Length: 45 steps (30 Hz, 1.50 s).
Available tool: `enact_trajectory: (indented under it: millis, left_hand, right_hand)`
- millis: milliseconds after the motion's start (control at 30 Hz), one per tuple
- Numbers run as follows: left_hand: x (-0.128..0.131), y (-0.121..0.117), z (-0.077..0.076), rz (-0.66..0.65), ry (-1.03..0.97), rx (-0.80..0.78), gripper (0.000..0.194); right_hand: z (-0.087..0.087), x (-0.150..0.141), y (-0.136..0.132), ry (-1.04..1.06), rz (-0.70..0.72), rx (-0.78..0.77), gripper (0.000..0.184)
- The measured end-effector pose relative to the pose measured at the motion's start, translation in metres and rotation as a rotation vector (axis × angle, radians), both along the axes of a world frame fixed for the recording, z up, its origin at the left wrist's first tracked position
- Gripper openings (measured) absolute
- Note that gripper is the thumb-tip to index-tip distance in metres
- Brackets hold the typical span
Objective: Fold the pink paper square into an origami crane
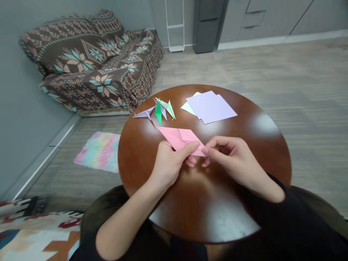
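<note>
A partly folded piece of pink origami paper, long and diamond-shaped, is held above the table between both hands. My left hand grips its near side, thumb on top and fingers underneath. At the paper's right corner, my right hand pinches the tip between thumb and index finger. Beyond the paper, on the left of the table, lie several folded paper cranes in purple, green and pale green. Farther right is a small pile of flat purple sheets, with a pale green sheet showing from beneath.
The round brown wooden table has glossy reflections. A sofa with a patterned cover stands at the back left, and a fluffy pastel rug lies on the floor. A white rack and grey cabinets line the far wall.
</note>
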<state>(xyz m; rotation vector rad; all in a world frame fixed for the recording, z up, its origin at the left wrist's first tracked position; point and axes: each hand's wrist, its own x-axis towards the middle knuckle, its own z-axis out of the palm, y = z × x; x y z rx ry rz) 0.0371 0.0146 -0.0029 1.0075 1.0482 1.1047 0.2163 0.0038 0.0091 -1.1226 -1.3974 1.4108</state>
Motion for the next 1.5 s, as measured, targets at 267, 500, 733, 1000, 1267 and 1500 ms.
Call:
enact_trajectory:
  millis: [267, 500, 733, 1000, 1267, 1500]
  left_hand:
    - [0.0007, -0.0013, -0.0008, -0.001, 0.008, 0.013, 0.025]
    - [0.0027, 0.0008, 0.0022, 0.107, -0.069, -0.034, 0.027]
    - [0.0021, 0.0032, 0.0020, 0.128, -0.051, -0.047, 0.028]
    - [0.0014, 0.0000, 0.0004, 0.042, -0.058, -0.003, 0.026]
    - [0.0029, -0.0019, 0.0020, 0.027, -0.052, -0.009, 0.025]
    - [0.0007, 0.0044, 0.0036, 0.133, -0.147, -0.037, 0.030]
  right_hand:
    - [-0.0005, -0.0024, -0.0015, -0.028, -0.043, 0.006, 0.009]
    - [-0.0009, -0.0027, -0.0010, -0.054, -0.056, -0.022, 0.006]
    - [0.0013, -0.0035, -0.0002, 0.016, -0.069, -0.036, 0.011]
    - [0.0014, -0.0032, -0.0009, 0.003, -0.029, -0.008, 0.012]
    - [0.0026, -0.0048, -0.0017, -0.005, -0.041, -0.045, 0.005]
    - [0.0025, -0.0046, -0.0024, -0.018, -0.032, -0.067, 0.006]
